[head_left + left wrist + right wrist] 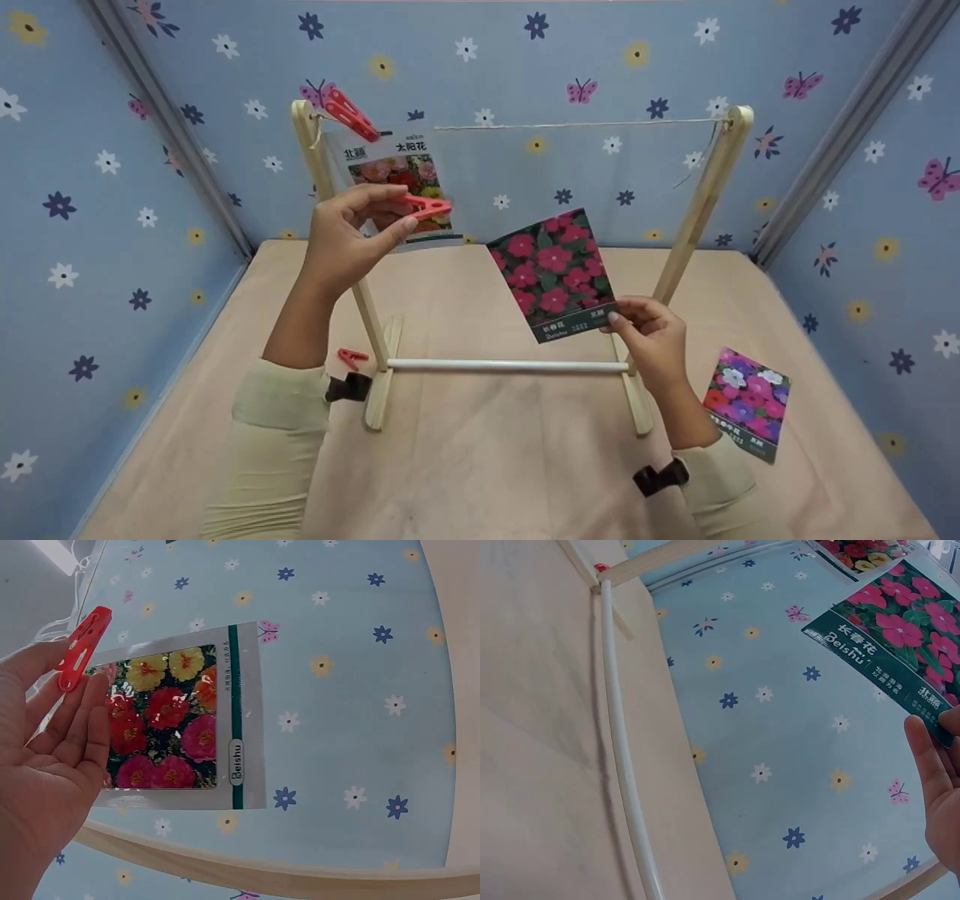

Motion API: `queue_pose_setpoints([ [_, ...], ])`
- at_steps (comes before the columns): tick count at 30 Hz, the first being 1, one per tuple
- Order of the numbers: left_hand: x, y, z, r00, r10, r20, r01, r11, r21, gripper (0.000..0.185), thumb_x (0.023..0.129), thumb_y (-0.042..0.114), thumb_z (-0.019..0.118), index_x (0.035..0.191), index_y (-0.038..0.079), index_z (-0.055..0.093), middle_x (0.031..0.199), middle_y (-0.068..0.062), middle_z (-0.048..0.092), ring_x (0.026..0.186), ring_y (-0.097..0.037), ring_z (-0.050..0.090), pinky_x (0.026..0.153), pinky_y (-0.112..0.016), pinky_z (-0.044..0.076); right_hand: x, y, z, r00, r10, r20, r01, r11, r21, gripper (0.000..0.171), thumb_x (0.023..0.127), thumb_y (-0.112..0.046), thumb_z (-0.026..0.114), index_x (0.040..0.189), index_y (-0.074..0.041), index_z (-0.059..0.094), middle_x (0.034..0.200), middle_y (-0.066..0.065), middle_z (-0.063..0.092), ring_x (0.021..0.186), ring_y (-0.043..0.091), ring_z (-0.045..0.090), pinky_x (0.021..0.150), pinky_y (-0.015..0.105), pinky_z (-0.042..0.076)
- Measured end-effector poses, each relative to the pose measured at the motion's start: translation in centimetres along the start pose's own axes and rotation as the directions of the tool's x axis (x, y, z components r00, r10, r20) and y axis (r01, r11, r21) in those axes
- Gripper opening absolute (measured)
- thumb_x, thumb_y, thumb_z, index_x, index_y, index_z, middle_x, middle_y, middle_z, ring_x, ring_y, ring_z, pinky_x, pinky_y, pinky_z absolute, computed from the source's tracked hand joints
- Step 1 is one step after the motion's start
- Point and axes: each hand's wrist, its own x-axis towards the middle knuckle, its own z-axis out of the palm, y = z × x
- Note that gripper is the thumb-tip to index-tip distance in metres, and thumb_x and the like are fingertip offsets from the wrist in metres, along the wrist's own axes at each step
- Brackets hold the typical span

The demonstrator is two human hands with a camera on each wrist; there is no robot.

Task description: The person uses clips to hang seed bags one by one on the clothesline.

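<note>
1. Up at the left, the left hand pinches a red clip just in front of a seed packet hanging from the string.
2. Right hand grips the lower corner of a pink-flower packet, raised inside the wooden rack.
3. Another packet lies on the tabletop, near right.

The red clothespin is small and plastic, pinched between thumb and fingers of the left hand, raised in front of the seed packet already hanging from the string; its tip points right; the pink-flower seed packet is glossy, dark green with red-pink blooms and a teal label strip along its lower edge; it is held upright and tilted, gripped at its lower right corner by the right hand, above the rack's white crossbar.
</note>
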Motion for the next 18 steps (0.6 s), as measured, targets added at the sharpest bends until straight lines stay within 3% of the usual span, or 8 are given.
queue_pose_setpoints([
  [6,1.1,0.9,-0.2,0.998,0.042,-0.056,-0.044,0.998,-0.039,0.034,0.084,0.005,0.076,0.115,-0.005,0.067,0.101,-0.012,0.07,0.088,-0.018,0.066,0.071,-0.024,0.05,0.5,0.2,0.8,0.999,-0.027,0.029,0.027,1.0,0.007,0.019,0.086,0.013,0.065,0.103,0.02,0.06,0.09,0.014,0.066,0.073,0.018,0.067,0.068,0.028,0.058],
  [13,2.4,2.0,-0.5,0.995,0.067,-0.08,-0.071,0.996,-0.05,0.032,0.084,0.005,0.077,0.113,-0.004,0.068,0.102,-0.011,0.07,0.09,-0.02,0.066,0.084,-0.027,0.053,1.0,0.2,1.7,0.998,-0.053,0.047,0.052,0.998,0.023,0.016,0.087,0.014,0.063,0.101,0.02,0.06,0.088,0.015,0.067,0.072,0.018,0.066,0.067,0.028,0.058],
  [18,3.2,2.6,-0.6,0.993,0.064,-0.096,-0.067,0.997,-0.027,0.031,0.085,0.008,0.077,0.113,-0.002,0.069,0.1,-0.01,0.07,0.086,-0.019,0.065,0.075,-0.024,0.053,1.4,0.2,2.0,0.998,-0.058,0.04,0.057,0.998,0.014,0.015,0.086,0.013,0.064,0.1,0.019,0.061,0.087,0.016,0.067,0.071,0.019,0.066,0.067,0.028,0.058],
])
